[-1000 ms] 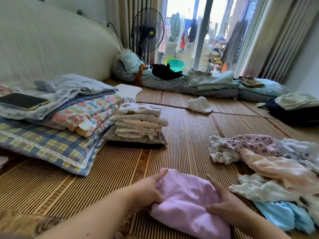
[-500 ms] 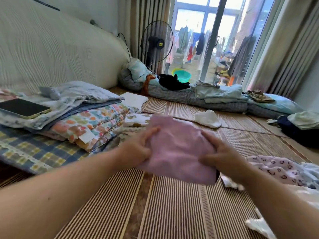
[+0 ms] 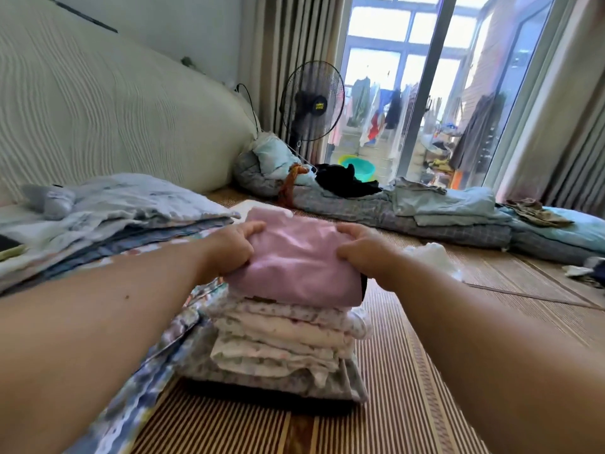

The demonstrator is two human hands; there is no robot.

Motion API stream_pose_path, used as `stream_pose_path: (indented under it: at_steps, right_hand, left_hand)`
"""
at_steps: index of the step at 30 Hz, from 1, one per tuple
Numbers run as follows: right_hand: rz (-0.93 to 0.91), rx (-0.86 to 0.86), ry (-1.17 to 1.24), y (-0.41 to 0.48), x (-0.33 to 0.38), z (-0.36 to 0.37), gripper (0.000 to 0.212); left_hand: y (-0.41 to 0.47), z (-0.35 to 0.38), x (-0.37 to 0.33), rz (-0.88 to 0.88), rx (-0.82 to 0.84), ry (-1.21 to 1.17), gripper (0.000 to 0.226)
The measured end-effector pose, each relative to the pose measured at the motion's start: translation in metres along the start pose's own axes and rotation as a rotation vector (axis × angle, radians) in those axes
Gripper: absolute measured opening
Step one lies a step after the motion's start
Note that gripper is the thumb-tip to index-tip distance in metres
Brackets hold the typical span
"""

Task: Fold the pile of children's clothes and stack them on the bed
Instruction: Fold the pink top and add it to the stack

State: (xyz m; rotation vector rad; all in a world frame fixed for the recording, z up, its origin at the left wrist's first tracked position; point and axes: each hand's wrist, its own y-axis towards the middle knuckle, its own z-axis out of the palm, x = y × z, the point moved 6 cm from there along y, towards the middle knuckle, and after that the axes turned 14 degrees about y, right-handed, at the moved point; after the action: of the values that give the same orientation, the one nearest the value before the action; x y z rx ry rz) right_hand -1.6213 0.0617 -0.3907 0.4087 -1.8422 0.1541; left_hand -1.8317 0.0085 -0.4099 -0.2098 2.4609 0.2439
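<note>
Near the camera, both forearms reach forward over the striped mat (image 3: 409,388). Between them stands the stack of folded clothes (image 3: 281,335), w/ a blue checked pillow (image 3: 137,398) just beside it on the L.

The change concerns the pink garment (image 3: 294,267). 1 s ago it lies low on the mat in front of the person, both hands on it. Half a sec. ago it is lifted in the air. Now it sits on top of the stack as the highest layer. The left hand (image 3: 229,249) grasps its L edge, fingers curled around it and thumb on top. The right hand (image 3: 363,253) grasps the R edge in the same way. Neither hand lets go yet.

For the task this probably means one more piece is folded & almost placed. What remains for it seems to be only to release it, and maybe to square it on the stack. The unfolded pile, on the R 1 s ago, is out of view now, so more pieces likely wait.

Further away, a small white cloth (image 3: 432,257) lies on the mat beyond the right hand, and folded blankets (image 3: 114,217) sit at the L. Behind are a row of bedding (image 3: 442,217), a fan (image 3: 311,103) and a glass door (image 3: 409,93).
</note>
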Motion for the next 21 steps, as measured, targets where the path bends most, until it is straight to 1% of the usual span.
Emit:
stream_pose_path:
  at_steps: [2, 3, 4, 5, 7, 9, 10, 12, 13, 15, 16, 18, 21]
  right_hand:
    - [0.105, 0.082, -0.176, 0.009, -0.025, 0.01, 0.038]
    - [0.131, 0.122, -0.295, 0.012, -0.036, 0.013, 0.039]
    - [0.13, 0.154, -0.408, 0.013, -0.043, 0.015, 0.046]
    - [0.131, 0.175, -0.473, 0.011, -0.047, 0.015, 0.054]
    - [0.139, 0.226, -0.558, 0.003, -0.051, 0.014, 0.078]
    - [0.182, 0.288, -0.662, -0.006, -0.055, 0.014, 0.099]
    - [0.197, 0.301, -0.704, -0.009, -0.058, 0.014, 0.106]
    - [0.176, 0.283, -0.768, -0.014, -0.061, 0.012, 0.115]
    - [0.162, 0.256, -0.777, -0.017, -0.06, 0.011, 0.118]
    - [0.147, 0.197, -0.755, -0.028, -0.051, 0.007, 0.121]
    - [0.147, 0.171, -0.744, -0.034, -0.047, 0.004, 0.121]
    - [0.136, 0.11, -0.719, -0.056, -0.036, -0.004, 0.119]
    - [0.061, -0.006, -0.646, -0.106, -0.022, -0.025, 0.115]
  left_hand:
    - [0.005, 0.022, 0.02, -0.021, 0.116, 0.133, 0.06]
    - [0.005, 0.032, 0.026, -0.015, 0.183, 0.184, 0.052]
    - [0.003, 0.04, 0.03, -0.032, 0.244, 0.208, 0.046]
    - [0.002, 0.047, 0.035, -0.065, 0.29, 0.196, 0.042]
    - [-0.005, 0.051, 0.033, -0.093, 0.317, 0.225, 0.041]
    - [-0.014, 0.049, 0.03, -0.092, 0.247, 0.317, 0.049]
    - [-0.021, 0.048, 0.028, -0.102, 0.237, 0.361, 0.058]
    - [-0.032, 0.046, 0.027, -0.124, 0.22, 0.451, 0.078]
    - [-0.037, 0.043, 0.026, -0.156, 0.215, 0.495, 0.082]
    - [-0.047, 0.036, 0.02, -0.218, 0.177, 0.522, 0.08]
    - [-0.051, 0.032, 0.014, -0.22, 0.143, 0.523, 0.078]
    - [-0.062, 0.025, -0.003, -0.177, 0.081, 0.526, 0.078]
    - [-0.089, 0.031, -0.039, -0.027, 0.077, 0.58, 0.082]
